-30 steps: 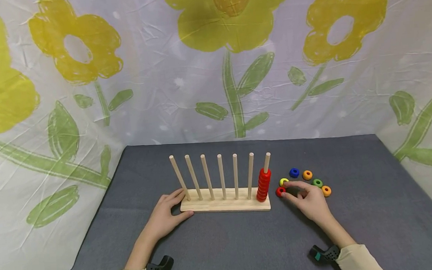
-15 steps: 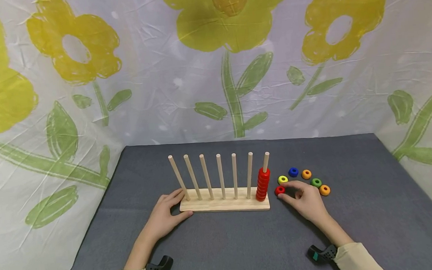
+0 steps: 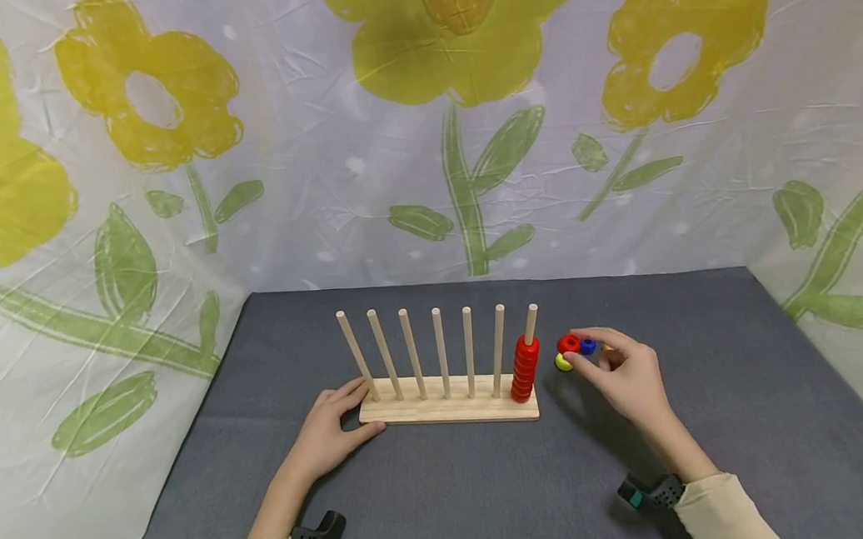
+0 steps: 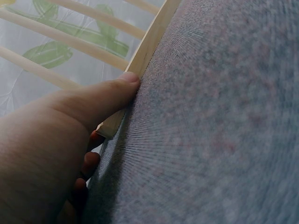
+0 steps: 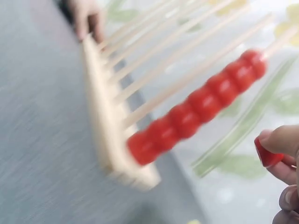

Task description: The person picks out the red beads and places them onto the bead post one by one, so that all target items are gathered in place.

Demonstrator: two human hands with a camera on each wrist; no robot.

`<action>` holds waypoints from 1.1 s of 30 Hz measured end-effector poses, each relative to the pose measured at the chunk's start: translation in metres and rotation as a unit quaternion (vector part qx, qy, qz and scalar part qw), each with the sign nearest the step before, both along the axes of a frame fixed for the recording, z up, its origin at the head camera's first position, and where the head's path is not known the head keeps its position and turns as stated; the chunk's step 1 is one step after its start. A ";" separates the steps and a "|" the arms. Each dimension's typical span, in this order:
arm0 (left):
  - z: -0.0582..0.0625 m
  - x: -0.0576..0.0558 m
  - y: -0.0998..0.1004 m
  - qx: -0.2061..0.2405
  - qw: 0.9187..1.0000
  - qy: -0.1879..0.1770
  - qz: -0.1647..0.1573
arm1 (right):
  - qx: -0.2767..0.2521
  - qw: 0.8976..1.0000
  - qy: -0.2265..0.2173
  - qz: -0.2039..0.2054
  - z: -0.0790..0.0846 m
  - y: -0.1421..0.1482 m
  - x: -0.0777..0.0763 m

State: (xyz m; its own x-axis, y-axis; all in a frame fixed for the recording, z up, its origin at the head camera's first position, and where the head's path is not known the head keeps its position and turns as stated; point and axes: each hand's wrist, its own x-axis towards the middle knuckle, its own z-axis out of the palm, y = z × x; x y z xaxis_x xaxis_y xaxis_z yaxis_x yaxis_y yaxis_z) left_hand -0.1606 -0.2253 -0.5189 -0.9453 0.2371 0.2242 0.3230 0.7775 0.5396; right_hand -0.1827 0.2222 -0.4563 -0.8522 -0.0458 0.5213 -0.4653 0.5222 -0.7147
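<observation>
In the head view a wooden peg rack (image 3: 449, 412) stands mid-table, several upright pegs on its long base. Its rightmost peg bears a stack of red beads (image 3: 524, 370), with the peg's top bare above them. My left hand (image 3: 330, 431) holds the left end of the base, its thumb (image 4: 114, 93) against the front edge and fingers behind. Right of the rack, my right hand (image 3: 630, 377) pinches a red bead (image 3: 568, 343) between thumb and fingertips. That red bead (image 5: 267, 154) also shows at the right of the right wrist view, apart from the stack.
On the dark grey tablecloth (image 3: 447, 494), a yellow bead (image 3: 562, 364) and a blue bead (image 3: 588, 347) lie near the right fingertips. An orange bead (image 3: 607, 346) is partly covered by that hand. A flowered cloth (image 3: 305, 186) hangs behind the table.
The right hand has taken hold of the red bead and raised it off the table, away from the body. Its hand now covers the green and other orange beads. My left hand stays put.
</observation>
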 end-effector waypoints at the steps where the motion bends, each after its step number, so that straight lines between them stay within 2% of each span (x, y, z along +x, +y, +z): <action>1: 0.000 0.000 0.000 0.000 1.000 0.001 -0.001 | -0.008 1.000 0.006 0.000 0.007 -0.001 0.001; 7: 0.001 0.001 0.000 0.000 1.000 0.000 -0.002 | -0.056 0.995 0.072 0.028 0.061 -0.018 0.012; 10: 0.001 0.001 0.000 0.001 1.000 -0.006 0.000 | -0.077 0.992 0.086 0.045 0.087 -0.030 0.019; 14: 0.001 0.001 0.002 0.002 1.000 -0.009 0.002 | -0.097 0.989 0.092 0.064 0.106 -0.041 0.023; 18: 0.002 0.002 0.003 -0.001 1.000 -0.004 0.002 | -0.106 0.987 0.097 0.078 0.112 -0.049 0.022; 21: 0.002 0.002 0.004 0.000 1.000 -0.004 0.000 | -0.117 0.985 0.097 0.088 0.104 -0.050 0.015; 24: 0.003 0.002 0.003 0.001 1.000 -0.009 0.000 | -0.111 0.985 0.094 0.095 0.102 -0.055 0.014; 28: 0.002 0.001 0.003 0.000 1.000 -0.008 -0.003 | -0.082 0.990 0.074 0.093 0.113 -0.061 0.023; 33: 0.001 -0.001 0.005 -0.001 1.000 -0.007 -0.006 | -0.052 0.995 0.040 0.081 0.107 -0.059 0.028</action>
